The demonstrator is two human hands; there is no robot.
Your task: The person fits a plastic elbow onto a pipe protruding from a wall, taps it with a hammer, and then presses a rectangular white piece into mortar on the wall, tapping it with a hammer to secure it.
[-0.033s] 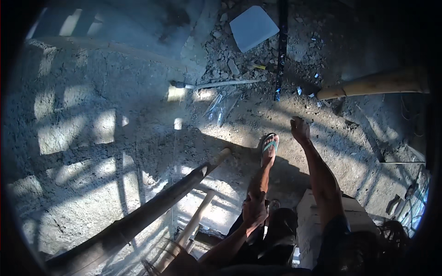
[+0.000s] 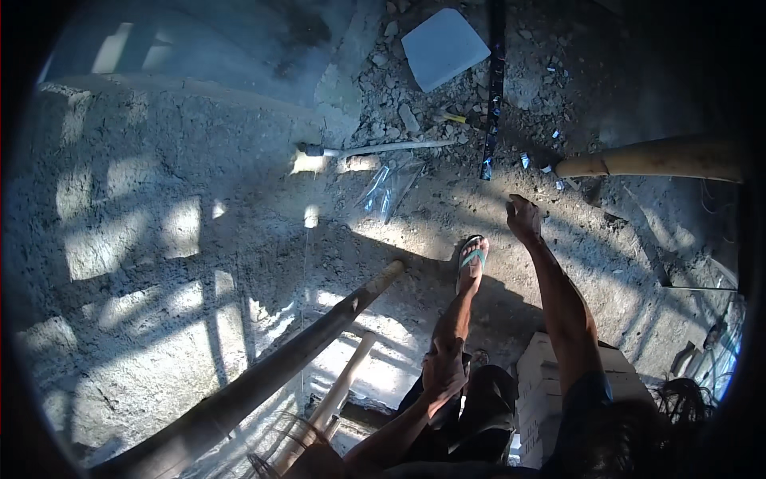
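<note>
My left hand is closed around my bare lower leg, just below the knee. The foot below it wears a flip-flop with a green strap and stands on the dirt floor. My right arm reaches forward, and my right hand hangs over the floor with its fingers curled in. Whether anything small is inside those fingers is hidden. Beyond that hand lie small pale scraps and the end of a long dark strip.
Bamboo poles slant across the lower left; a thick pole enters from the right. White boxes stand beside my legs. Ahead lie a white square tile, rubble, a yellow-handled tool, a pale pipe and clear plastic.
The view has shifted slightly, so the scene sits a little further right and lower. My hands keep nearly the same pose.
</note>
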